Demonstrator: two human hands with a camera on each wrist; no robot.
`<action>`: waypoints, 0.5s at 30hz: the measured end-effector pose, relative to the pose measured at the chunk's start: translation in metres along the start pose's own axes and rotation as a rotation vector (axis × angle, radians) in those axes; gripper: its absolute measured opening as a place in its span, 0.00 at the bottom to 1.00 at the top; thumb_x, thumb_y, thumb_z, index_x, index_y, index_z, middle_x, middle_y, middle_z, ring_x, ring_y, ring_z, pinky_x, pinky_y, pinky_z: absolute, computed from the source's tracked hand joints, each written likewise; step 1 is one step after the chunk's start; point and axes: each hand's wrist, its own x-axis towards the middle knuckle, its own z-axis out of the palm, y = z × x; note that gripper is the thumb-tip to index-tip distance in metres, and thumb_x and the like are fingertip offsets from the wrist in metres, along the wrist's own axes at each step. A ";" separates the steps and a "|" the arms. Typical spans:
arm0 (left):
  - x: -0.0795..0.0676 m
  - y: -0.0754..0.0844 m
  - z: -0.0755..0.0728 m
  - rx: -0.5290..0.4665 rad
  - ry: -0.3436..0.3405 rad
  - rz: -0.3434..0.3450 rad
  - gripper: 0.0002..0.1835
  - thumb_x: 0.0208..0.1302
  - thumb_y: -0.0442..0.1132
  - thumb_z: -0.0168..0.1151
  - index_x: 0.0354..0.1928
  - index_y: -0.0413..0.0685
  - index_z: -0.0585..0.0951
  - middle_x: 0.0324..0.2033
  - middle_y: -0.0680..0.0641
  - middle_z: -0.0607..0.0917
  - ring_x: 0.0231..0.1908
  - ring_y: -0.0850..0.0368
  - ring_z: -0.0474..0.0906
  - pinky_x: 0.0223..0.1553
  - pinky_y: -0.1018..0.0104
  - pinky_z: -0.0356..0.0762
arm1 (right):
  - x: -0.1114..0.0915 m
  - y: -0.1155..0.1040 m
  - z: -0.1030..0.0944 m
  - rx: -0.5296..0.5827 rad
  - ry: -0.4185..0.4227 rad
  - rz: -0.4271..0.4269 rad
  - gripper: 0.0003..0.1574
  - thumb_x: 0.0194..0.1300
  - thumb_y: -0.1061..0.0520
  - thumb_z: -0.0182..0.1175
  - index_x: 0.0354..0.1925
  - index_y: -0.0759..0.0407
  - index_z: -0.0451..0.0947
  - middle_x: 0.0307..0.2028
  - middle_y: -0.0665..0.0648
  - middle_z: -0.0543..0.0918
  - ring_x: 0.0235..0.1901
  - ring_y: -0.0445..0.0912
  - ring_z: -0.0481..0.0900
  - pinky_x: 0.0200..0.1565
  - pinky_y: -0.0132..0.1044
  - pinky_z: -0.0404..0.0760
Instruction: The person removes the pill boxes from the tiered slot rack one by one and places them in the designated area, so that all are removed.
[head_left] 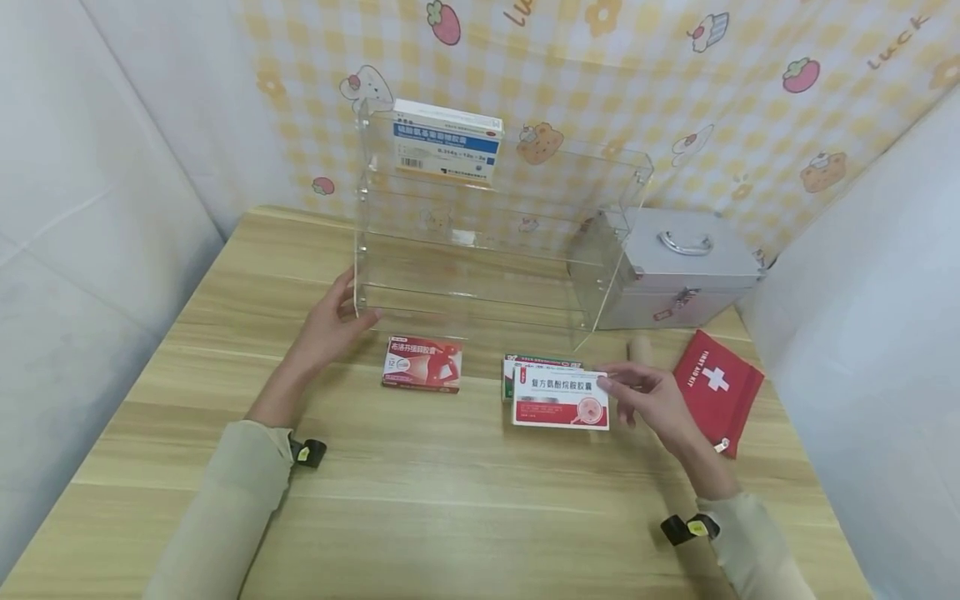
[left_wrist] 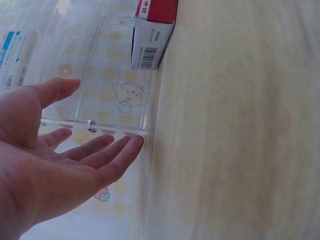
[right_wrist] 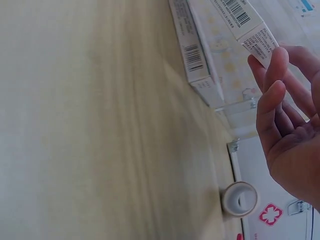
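Observation:
My right hand pinches a white and red medicine box by its right end, thumb in front. That box is lifted above the table and partly covers a green and white medicine box. My left hand is at the left side panel of a clear acrylic rack. In the left wrist view its fingers reach along the panel's outer side, with the thumb apart on the other side. A red and white medicine box lies before the rack. On the rack's top tier stands a blue and white medicine box.
A silver metal case with a handle stands behind the rack's right end. The red first aid pouch lies at the table's right. A small pale roll stands by the case. Patterned cloth hangs behind.

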 end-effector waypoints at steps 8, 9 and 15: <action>0.004 -0.011 0.000 0.009 0.002 -0.003 0.43 0.69 0.41 0.61 0.78 0.61 0.47 0.70 0.32 0.60 0.66 0.31 0.61 0.60 0.37 0.67 | -0.015 0.017 0.008 0.005 -0.001 0.092 0.23 0.65 0.55 0.67 0.54 0.65 0.79 0.35 0.60 0.86 0.16 0.46 0.76 0.17 0.38 0.78; 0.006 -0.015 0.000 0.015 0.006 -0.002 0.43 0.69 0.42 0.61 0.78 0.62 0.47 0.70 0.32 0.60 0.66 0.31 0.61 0.60 0.37 0.67 | -0.017 0.019 0.008 0.004 -0.005 0.098 0.23 0.65 0.55 0.67 0.54 0.65 0.79 0.35 0.60 0.86 0.16 0.46 0.76 0.16 0.39 0.78; 0.009 -0.022 0.001 0.017 0.025 0.003 0.43 0.69 0.42 0.62 0.78 0.66 0.49 0.70 0.34 0.62 0.65 0.32 0.63 0.60 0.38 0.68 | -0.024 0.029 0.009 -0.025 -0.047 0.073 0.21 0.66 0.57 0.65 0.54 0.65 0.79 0.35 0.62 0.86 0.15 0.48 0.76 0.15 0.41 0.78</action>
